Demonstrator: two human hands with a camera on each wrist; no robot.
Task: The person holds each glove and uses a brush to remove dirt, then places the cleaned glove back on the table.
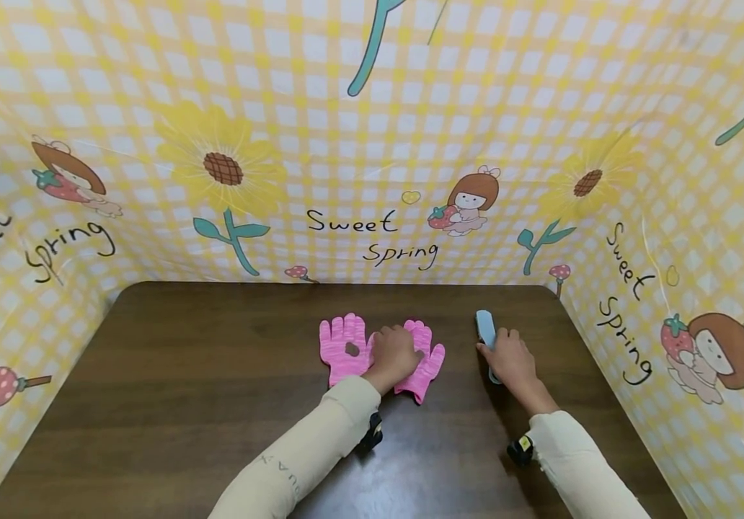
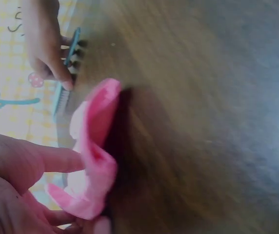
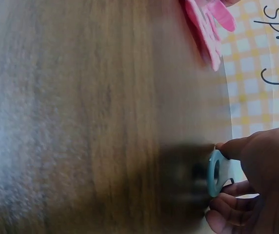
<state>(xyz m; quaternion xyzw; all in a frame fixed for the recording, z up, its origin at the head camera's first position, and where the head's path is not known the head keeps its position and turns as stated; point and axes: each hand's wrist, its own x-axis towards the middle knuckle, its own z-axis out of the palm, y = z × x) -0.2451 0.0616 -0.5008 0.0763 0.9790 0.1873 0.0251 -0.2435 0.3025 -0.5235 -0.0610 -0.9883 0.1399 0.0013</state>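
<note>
A pair of pink knitted gloves lies on the dark wooden table. The left-lying glove bears a small dark oval patch. My left hand is over the inner edges of the pair. In the left wrist view its fingers pinch a pink glove, whose cuff opening faces the camera. Farther right, my right hand grips a light-blue brush around its middle. Pale bristles show on the brush in the left wrist view, and its handle end has a hole.
A yellow checked cloth with printed flowers and lettering stands up behind the table and along both sides. Dark wrist cameras sit on both wrists, below pale sleeves.
</note>
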